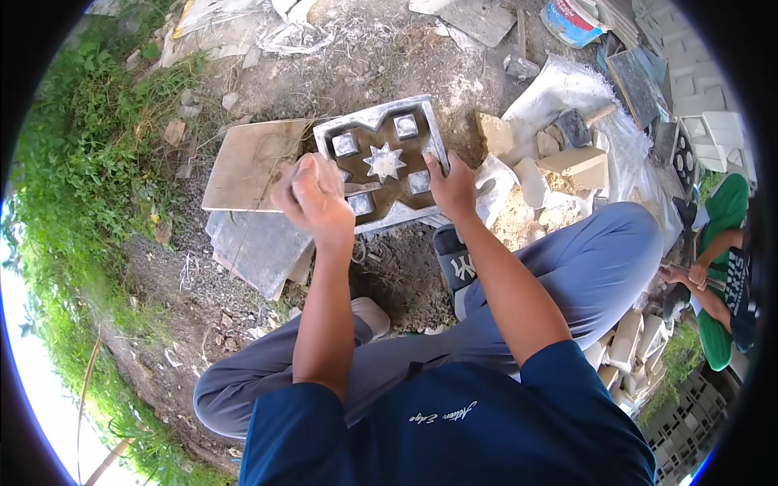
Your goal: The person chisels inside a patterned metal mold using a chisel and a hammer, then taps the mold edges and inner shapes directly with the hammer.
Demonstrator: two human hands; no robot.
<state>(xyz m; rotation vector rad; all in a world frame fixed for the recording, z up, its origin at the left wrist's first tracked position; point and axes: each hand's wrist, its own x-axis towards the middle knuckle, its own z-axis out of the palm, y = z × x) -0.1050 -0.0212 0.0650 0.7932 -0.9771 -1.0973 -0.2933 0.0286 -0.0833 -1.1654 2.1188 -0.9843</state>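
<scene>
A square grey metal mould point(381, 217) with an eight-pointed star point(384, 163) in its middle and raised blocks near its corners is tilted in front of me. My right hand point(454, 188) grips its right rim, with the thumb on top. My left hand point(312, 196) is closed in a fist over its left side, slightly blurred. A thin, flat strip point(363, 189) shows beside this fist; I cannot make out whether the hand holds it. The mould's hollow looks brown inside.
Flat boards point(255, 166) and grey slabs point(261, 249) lie to the left. At right are broken pale blocks point(579, 168) on a white sack point(559, 89). A paint bucket point(571, 23) lies at the top. Another person point(721, 267) sits far right beside stacked blocks point(636, 348).
</scene>
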